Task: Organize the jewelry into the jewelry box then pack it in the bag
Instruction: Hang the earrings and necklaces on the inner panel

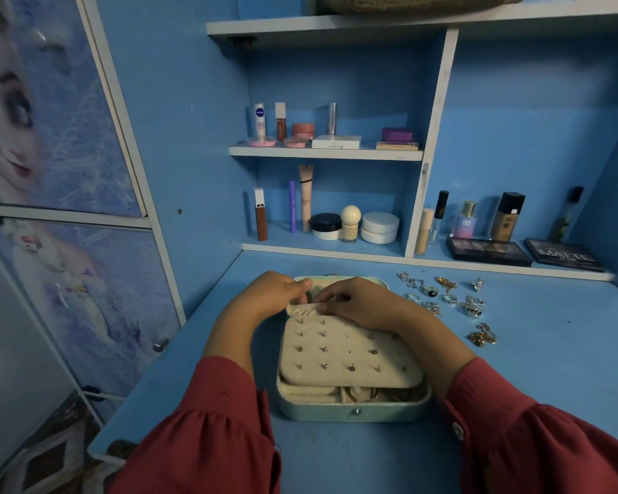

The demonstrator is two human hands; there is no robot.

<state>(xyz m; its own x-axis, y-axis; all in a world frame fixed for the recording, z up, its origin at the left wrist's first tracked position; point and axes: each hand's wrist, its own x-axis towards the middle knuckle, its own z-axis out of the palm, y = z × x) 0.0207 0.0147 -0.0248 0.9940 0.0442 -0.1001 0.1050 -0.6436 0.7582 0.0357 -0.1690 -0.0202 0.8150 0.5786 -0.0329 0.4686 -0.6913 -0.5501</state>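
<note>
A pale green jewelry box (354,411) lies open on the blue desk. A cream padded panel (350,354) with several stud earrings pinned in it rests over the base. My left hand (268,294) and my right hand (361,303) meet at the panel's far edge, and both pinch the gathered cream pocket (302,309) in the lid. What lies between the fingers is hidden. Loose silver rings and chains (443,294) lie on the desk to the right of the box. A gold chain (482,337) sits nearer to me on that side.
Cosmetics stand on the shelves (325,153) behind the desk, and two dark palettes (489,251) lie at the back right. A grey bag (407,3) lies on the top shelf. A cupboard door (50,137) with a printed picture borders the desk on the left.
</note>
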